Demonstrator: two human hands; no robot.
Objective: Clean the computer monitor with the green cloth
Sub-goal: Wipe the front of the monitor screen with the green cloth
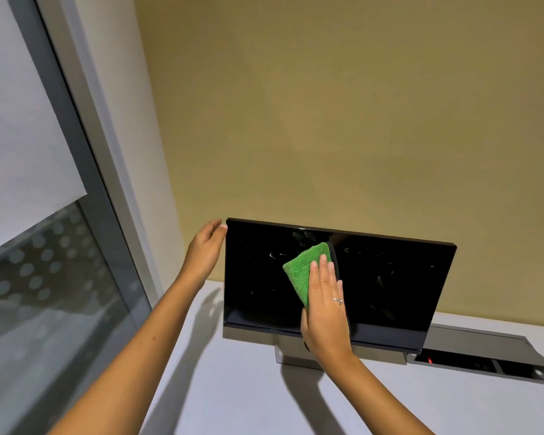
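A black computer monitor (390, 287) stands switched off on a white desk, its dark screen showing smears and reflections. A folded green cloth (300, 271) lies flat against the middle of the screen. My right hand (325, 309) presses it there with straight fingers, a ring on one of them. My left hand (206, 249) holds the monitor's upper left corner, thumb at the front edge and fingers hidden behind the panel.
The white desk (248, 387) runs beneath the monitor's grey stand (291, 356). A grey cable box with an open lid (484, 356) sits in the desk at the right. A window with a roller blind (29, 136) fills the left; a beige wall stands behind.
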